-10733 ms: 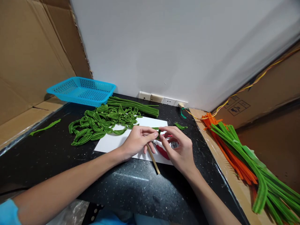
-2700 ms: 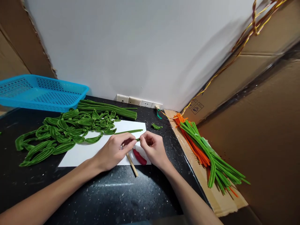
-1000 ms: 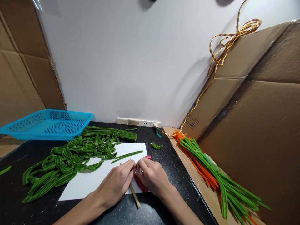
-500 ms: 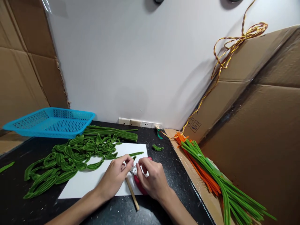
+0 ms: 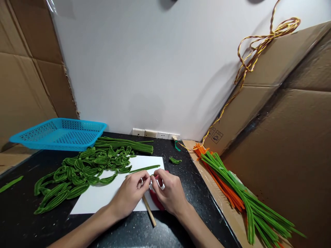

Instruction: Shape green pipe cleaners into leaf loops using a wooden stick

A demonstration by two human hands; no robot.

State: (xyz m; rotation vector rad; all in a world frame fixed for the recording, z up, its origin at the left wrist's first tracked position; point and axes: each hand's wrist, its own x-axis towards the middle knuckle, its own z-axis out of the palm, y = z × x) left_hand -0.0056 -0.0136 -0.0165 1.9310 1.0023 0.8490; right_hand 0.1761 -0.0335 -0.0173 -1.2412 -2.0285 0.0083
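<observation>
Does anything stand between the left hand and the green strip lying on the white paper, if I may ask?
Nothing visible does: only bare white paper shows between the left hand and the green strip just beyond it. The wooden stick lies on the near side, out of that gap.

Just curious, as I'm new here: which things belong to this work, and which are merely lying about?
Seemingly part of the work: left hand; right hand; looped green pieces; long green bundle; white sheet; red-handled tool.
Seemingly lying about: blue basket; orange strips; twisted cord.
</observation>
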